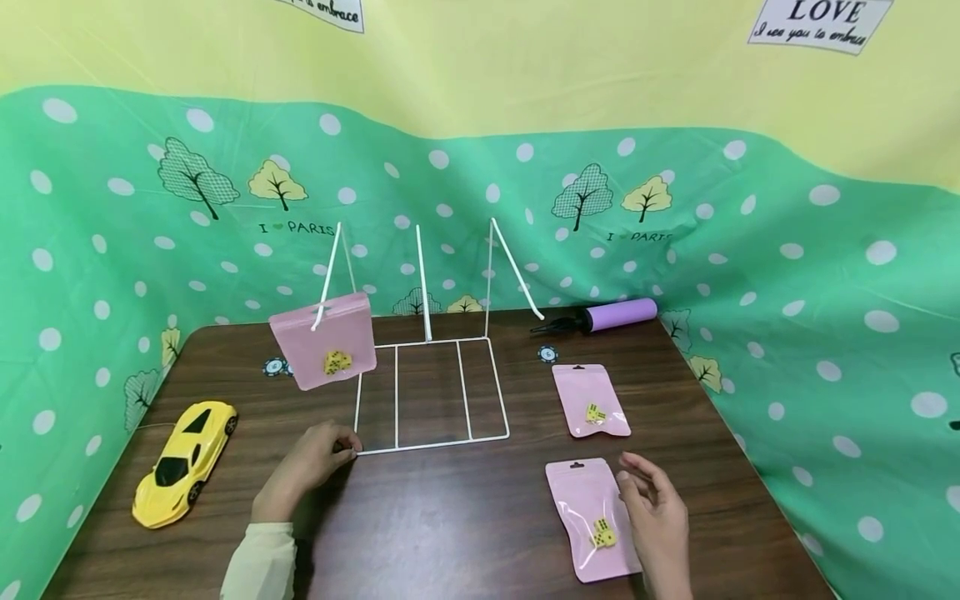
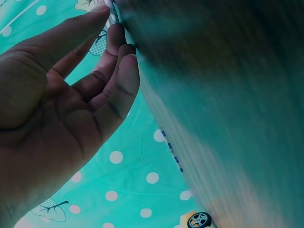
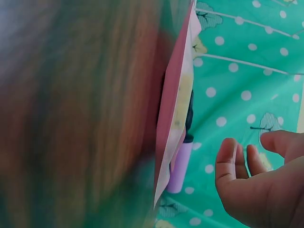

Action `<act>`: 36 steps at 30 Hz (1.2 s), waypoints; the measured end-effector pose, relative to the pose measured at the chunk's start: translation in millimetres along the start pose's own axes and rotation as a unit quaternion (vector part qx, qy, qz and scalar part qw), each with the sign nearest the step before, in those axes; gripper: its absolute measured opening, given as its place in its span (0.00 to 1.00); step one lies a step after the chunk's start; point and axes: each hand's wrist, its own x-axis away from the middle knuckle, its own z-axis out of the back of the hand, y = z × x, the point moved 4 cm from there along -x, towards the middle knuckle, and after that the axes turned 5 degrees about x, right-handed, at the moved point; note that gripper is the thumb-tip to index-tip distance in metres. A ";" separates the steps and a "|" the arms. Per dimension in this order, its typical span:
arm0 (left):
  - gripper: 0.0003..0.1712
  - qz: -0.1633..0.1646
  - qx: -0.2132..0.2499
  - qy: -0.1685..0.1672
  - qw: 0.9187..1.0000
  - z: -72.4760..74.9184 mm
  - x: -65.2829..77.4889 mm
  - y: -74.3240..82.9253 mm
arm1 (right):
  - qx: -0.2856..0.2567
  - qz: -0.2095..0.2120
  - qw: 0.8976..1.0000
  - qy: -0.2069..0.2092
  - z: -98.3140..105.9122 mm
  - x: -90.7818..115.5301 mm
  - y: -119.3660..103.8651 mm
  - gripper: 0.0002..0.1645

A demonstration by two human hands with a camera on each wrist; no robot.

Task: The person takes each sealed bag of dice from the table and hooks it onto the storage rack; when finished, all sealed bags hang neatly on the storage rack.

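A white wire rack [image 1: 452, 442] with three upright hooks stands on the dark wood table. My left hand [image 1: 318, 457] pinches its front left corner between thumb and fingers; the left wrist view shows the fingertips [image 2: 115, 35] meeting at the wire. From the rack's left hook hangs a pink zip bag [image 1: 300, 337] with yellow dice inside. My right hand [image 1: 654, 508], fingers loosely bent and holding nothing, hovers at the right edge of a nearer pink bag [image 1: 573, 492] of yellow dice. Beyond it lies another pink bag [image 1: 581, 383] with dice.
To the left sits a yellow toy car [image 1: 182, 465]. A purple-handled pump [image 1: 621, 314] lies at the back right edge. Poker chips rest behind the hanging bag and at a spot right of the rack [image 1: 547, 354]. A green and yellow patterned cloth [image 1: 450, 175] surrounds the table.
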 end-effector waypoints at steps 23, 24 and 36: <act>0.10 0.020 0.004 0.000 1.000 1.0 -4.0 -2.7 | 0.105 -0.028 0.994 -0.014 65.2 5.9 34.1 0.21; 0.10 0.021 0.005 0.000 1.000 1.2 -4.1 -2.4 | 0.099 -0.023 0.995 -0.018 66.4 6.2 35.5 0.20; 0.11 0.006 0.011 0.005 1.000 1.5 -4.0 -4.3 | 0.100 -0.117 0.985 -0.077 63.1 11.6 52.3 0.26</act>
